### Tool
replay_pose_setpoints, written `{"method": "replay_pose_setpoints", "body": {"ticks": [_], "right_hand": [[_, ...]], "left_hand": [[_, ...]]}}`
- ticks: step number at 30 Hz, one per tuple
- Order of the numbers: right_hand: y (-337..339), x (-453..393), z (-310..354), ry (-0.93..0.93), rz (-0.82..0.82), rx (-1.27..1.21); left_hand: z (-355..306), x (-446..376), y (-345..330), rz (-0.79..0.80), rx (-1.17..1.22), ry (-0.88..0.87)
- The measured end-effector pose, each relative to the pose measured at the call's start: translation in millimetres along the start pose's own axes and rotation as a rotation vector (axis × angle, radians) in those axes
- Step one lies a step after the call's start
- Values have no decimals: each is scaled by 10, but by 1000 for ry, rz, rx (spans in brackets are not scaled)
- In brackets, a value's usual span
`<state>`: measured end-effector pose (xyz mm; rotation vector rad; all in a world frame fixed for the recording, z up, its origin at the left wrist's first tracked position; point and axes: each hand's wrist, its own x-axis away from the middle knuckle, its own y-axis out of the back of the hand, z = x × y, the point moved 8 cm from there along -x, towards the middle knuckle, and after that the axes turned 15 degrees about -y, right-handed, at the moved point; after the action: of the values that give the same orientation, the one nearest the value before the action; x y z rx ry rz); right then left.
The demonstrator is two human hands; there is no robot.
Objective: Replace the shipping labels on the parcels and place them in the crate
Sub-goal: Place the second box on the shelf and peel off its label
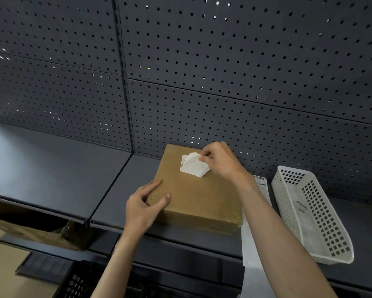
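A flat brown cardboard parcel [199,196] lies on the dark grey shelf [51,164]. My left hand [145,203] presses on its near left corner, fingers spread, thumb on top. My right hand [220,160] pinches the upper right corner of a white shipping label [193,165] near the parcel's far edge. The label is partly peeled and folded over, its blank back showing; its left edge still sticks to the box. A strip of white labels [261,186] with barcodes lies right of the parcel, mostly hidden by my right forearm.
A white perforated plastic basket [316,214] stands at the right of the shelf. A dark pegboard wall [223,72] rises behind. Below the shelf edge are a black crate [77,282] and brown cardboard [30,235] at the lower left.
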<state>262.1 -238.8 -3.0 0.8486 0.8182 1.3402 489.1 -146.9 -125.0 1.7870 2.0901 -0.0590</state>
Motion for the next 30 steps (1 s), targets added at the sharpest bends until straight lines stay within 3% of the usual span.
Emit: {"method": "replay_pose_setpoints", "body": {"ticks": [30], "right_hand": [[567, -170, -102, -72, -204, -96]], "left_hand": [[37, 19, -1, -16, 49, 20]]}}
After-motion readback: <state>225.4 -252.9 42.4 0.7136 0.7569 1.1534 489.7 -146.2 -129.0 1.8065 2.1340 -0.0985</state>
